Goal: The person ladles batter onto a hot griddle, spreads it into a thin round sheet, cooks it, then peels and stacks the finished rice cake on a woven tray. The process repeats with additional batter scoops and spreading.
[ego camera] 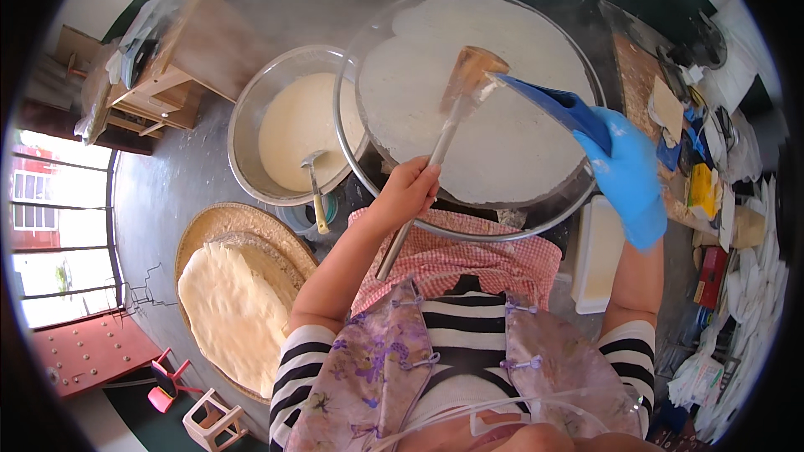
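Note:
My bare left hand (411, 191) grips the metal tube handle (447, 135) of a wooden-headed batter spreader (470, 75), held above a large round griddle (545, 201). A thin pale sheet of batter (502, 150) covers most of the griddle. In a blue glove, my right hand (628, 169) holds a dark blue scraper (553, 100). Its tip meets the spreader's wooden head, where some pale batter clings. Left of the griddle, a metal basin (242, 157) holds creamy batter (301, 119). A ladle (316, 185) with a yellowish handle rests inside against the rim.
A metal ring (342, 119) surrounds the griddle. Lower left, a round woven tray (195, 232) carries stacked thin flatbreads (232, 307). A white rectangular tub (600, 251) stands at right, near a cluttered worktable (634, 75). Wooden drawers (169, 88) stand upper left. Steam drifts above the basin.

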Tool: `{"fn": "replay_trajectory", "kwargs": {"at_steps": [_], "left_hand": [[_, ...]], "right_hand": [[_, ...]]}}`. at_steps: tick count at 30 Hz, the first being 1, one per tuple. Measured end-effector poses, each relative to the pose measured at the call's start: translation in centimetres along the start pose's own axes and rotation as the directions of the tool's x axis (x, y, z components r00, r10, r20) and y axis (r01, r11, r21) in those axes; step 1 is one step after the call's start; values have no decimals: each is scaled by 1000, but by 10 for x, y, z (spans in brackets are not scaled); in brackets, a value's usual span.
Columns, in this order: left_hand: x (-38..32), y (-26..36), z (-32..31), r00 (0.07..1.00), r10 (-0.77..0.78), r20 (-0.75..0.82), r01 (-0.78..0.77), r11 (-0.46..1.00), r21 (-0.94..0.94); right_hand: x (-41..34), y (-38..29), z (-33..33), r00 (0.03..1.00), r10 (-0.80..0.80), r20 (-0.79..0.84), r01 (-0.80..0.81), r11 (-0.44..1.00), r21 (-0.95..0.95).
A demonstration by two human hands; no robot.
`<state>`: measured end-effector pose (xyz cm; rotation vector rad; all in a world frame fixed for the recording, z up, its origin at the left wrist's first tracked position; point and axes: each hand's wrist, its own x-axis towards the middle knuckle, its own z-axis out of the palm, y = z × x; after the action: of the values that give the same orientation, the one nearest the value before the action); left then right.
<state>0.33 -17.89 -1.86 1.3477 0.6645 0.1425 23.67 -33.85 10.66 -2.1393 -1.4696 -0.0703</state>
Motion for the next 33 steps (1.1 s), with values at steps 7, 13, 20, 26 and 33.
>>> {"fn": "replay_trajectory", "kwargs": {"at_steps": [7, 13, 20, 26, 33], "left_hand": [[-12, 0, 23, 999, -46, -3, 46, 994, -101], [-33, -4, 14, 991, -133, -13, 127, 971, -201], [-55, -17, 3, 989, -134, -65, 107, 944, -312], [-64, -11, -3, 989, -113, -98, 71, 931, -359], [-90, 1, -6, 990, 24, -140, -78, 916, -394]], "right_hand": [[-37, 11, 43, 999, 2, 33, -1, 999, -44], [-44, 6, 67, 992, 51, 117, -55, 998, 30], [-43, -11, 76, 989, -6, 146, -3, 998, 60], [-42, -12, 91, 979, -50, 196, 46, 999, 23], [-44, -8, 128, 952, -47, 302, 63, 997, -43]]}}
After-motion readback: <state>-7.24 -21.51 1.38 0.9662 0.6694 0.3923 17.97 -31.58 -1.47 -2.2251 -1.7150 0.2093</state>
